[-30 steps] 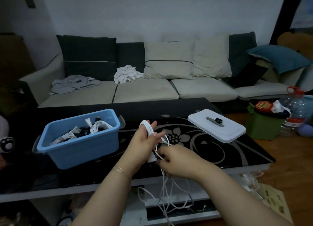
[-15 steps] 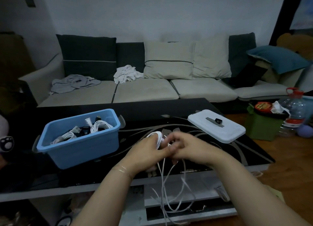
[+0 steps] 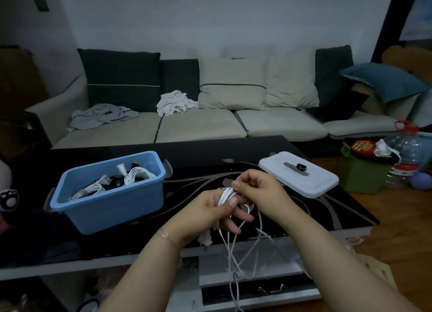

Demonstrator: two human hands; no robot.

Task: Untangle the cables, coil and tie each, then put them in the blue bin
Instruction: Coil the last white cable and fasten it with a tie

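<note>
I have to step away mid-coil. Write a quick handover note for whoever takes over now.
Left hand holds the coiled part of the white cable; right hand pinches it at the coil.
The loose length hangs below the table edge.
Blue bin on the left already holds coiled cables; its white lid lies to the right.
Left: finish coiling, tie, put it in the bin.

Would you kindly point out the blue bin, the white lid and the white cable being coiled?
blue bin (image 3: 109,202): head view, front wall.
white lid (image 3: 304,183): head view, bare top surface.
white cable (image 3: 225,193): head view, the coil between the hands.
</note>
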